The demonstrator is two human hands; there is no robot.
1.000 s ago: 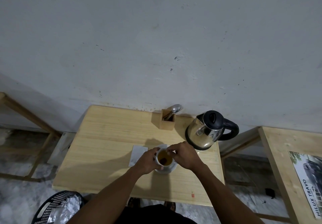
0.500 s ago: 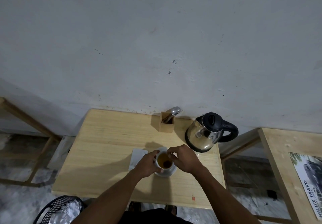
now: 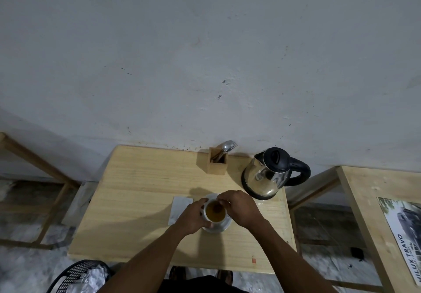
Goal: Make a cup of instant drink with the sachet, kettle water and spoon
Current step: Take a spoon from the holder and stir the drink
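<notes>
The cup (image 3: 214, 213) stood on a saucer (image 3: 224, 226) near the front middle of the counter (image 3: 141, 201), filled with brown liquid. The left hand (image 3: 193, 218) was wrapped around the cup's left side. The right hand (image 3: 241, 208) hung over the rim with fingertips pinched together above the drink; what they pinched was too small to tell. A white sachet (image 3: 180, 208) lay flat just left of the saucer. The kettle (image 3: 271, 174) stood behind, to the right, beside a wooden holder (image 3: 217, 165) with cutlery.
</notes>
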